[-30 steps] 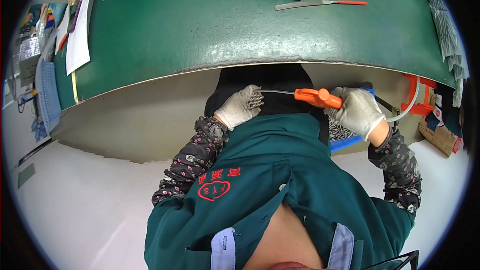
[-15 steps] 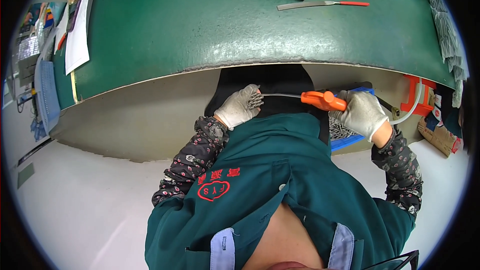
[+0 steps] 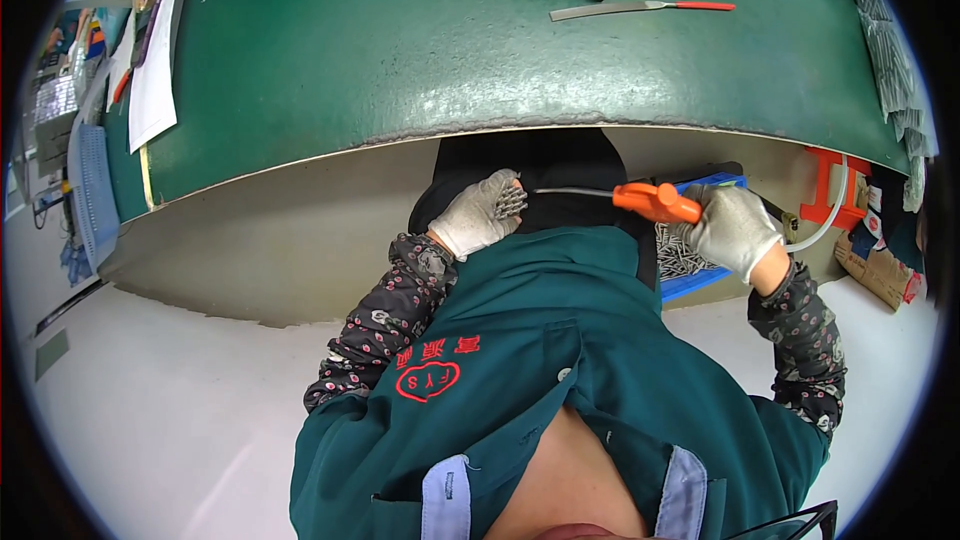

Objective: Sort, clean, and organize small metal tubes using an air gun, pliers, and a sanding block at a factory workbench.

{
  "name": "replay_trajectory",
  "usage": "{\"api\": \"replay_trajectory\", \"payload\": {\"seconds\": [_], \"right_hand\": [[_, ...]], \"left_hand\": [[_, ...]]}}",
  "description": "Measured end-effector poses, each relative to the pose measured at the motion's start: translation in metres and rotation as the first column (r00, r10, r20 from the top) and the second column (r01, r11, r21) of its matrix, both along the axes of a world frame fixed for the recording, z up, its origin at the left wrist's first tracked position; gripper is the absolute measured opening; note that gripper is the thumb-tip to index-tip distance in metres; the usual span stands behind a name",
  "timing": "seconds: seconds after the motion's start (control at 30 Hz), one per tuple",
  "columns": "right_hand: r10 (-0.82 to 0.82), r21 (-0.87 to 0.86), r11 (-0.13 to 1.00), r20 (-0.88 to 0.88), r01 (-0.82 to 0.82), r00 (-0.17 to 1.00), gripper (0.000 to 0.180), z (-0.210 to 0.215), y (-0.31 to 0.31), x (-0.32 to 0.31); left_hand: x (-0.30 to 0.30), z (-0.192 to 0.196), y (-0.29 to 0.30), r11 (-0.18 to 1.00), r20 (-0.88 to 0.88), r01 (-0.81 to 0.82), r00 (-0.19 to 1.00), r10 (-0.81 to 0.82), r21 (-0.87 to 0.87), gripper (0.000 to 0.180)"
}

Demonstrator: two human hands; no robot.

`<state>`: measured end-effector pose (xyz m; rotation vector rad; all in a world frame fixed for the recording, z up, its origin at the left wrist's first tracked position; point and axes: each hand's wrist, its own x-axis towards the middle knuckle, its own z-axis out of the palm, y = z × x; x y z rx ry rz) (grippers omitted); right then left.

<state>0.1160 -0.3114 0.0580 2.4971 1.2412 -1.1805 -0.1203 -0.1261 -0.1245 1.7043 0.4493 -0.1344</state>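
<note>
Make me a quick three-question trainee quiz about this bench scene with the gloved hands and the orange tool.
1. True or false: the right hand holds the orange air gun with its thin nozzle aimed toward the left hand.
2. What does the left hand hold?
A. a small grey metal part
B. a red-handled file
C. nothing
3. Fill in: the blue bin under the right hand holds small grey metal ____.

Key: 1 true; 2 A; 3 parts.
</note>
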Motion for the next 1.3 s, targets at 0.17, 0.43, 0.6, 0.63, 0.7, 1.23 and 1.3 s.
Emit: {"api": "replay_trajectory", "payload": {"seconds": [0.17,0.43,0.6,0.63,0.7,1.23,1.3], "right_hand": [[0.046,0.138,0.99,-0.02,-0.043,0.999,0.028,-0.003,0.008,-0.01],[0.069,0.108,0.992,-0.052,-0.063,0.996,0.027,-0.007,0.005,-0.007],[0.004,0.073,0.997,0.016,-0.005,1.0,0.03,-0.002,0.003,-0.002],[0.013,0.113,0.994,-0.002,-0.012,1.0,0.029,-0.001,0.004,-0.003],[0.015,0.013,1.0,0.057,-0.015,0.998,0.029,0.0,0.008,0.006],[-0.452,0.67,0.541,-0.278,0.508,0.848,0.044,0.075,0.009,0.079],[-0.603,0.694,0.581,0.016,0.426,0.797,0.047,0.075,0.03,0.101]], "left_hand": [[0.005,0.004,-0.001,0.998,-0.055,-0.011,0.998,0.008,-0.058,0.057],[0.003,0.004,-0.004,1.0,-0.105,0.002,0.995,0.0,0.013,0.057],[-0.001,-0.009,-0.002,0.986,-0.044,-0.074,0.997,0.068,-0.149,0.055],[-0.001,-0.008,-0.001,0.986,-0.042,-0.07,0.997,0.065,-0.149,0.055],[0.004,0.004,-0.003,0.958,-0.125,-0.098,0.99,0.067,-0.268,0.056],[0.003,0.005,0.018,0.837,-0.046,-0.185,0.981,0.189,-0.514,0.048],[0.006,0.015,0.022,0.837,-0.039,-0.148,0.988,0.15,-0.526,0.045]]}}
